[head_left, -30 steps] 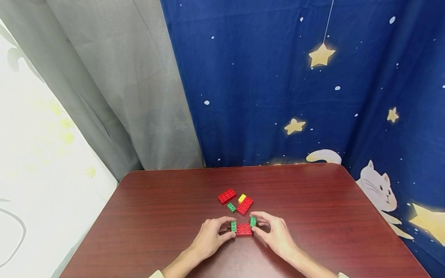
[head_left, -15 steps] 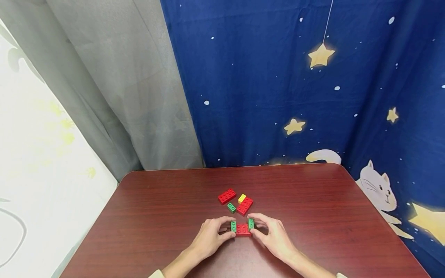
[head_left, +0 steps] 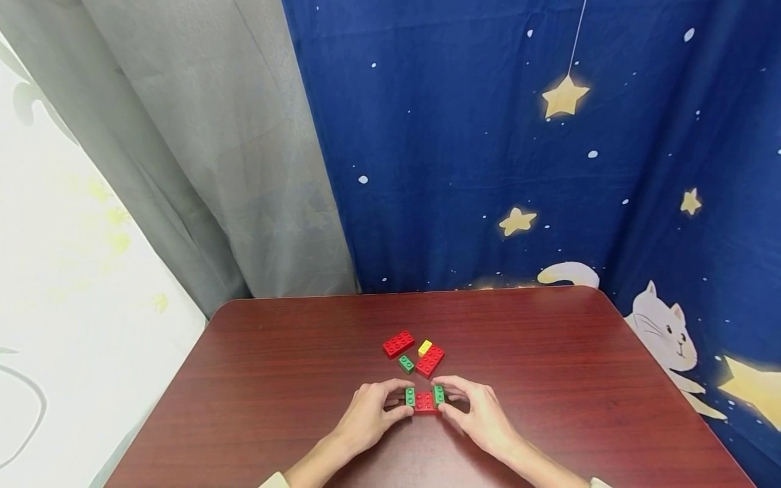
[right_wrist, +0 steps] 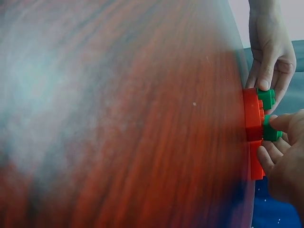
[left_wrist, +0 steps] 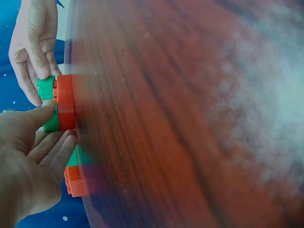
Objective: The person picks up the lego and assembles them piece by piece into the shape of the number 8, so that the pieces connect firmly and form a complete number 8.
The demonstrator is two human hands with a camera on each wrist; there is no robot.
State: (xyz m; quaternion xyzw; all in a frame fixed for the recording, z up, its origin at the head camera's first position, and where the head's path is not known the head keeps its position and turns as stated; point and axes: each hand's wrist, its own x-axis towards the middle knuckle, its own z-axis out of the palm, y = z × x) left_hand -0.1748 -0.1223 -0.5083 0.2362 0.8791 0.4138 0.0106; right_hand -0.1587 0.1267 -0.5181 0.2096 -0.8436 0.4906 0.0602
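A red toy brick (head_left: 424, 403) lies lengthwise on the table between my hands. My left hand (head_left: 369, 415) pinches a green two-stud brick (head_left: 410, 397) between thumb and fingers at the red brick's left end. Across from it, my right hand (head_left: 482, 415) holds a second green brick (head_left: 438, 395) upon the red brick's right end. Red studs show between the two green bricks. From the right wrist, the left green brick (right_wrist: 266, 98) sits on the red one (right_wrist: 253, 114), and the right green brick (right_wrist: 272, 128) is right at its studded side, under the thumb.
Beyond the hands lie loose bricks: a red one (head_left: 398, 344) at the left, another red one (head_left: 430, 361) at the right, a small yellow one (head_left: 425, 348) and a small green one (head_left: 406, 364). The brown table (head_left: 293, 352) ends before grey and blue curtains.
My right hand has moved slightly left with its green brick, from beyond the red brick's right end to over that end. My left hand has stayed in place.
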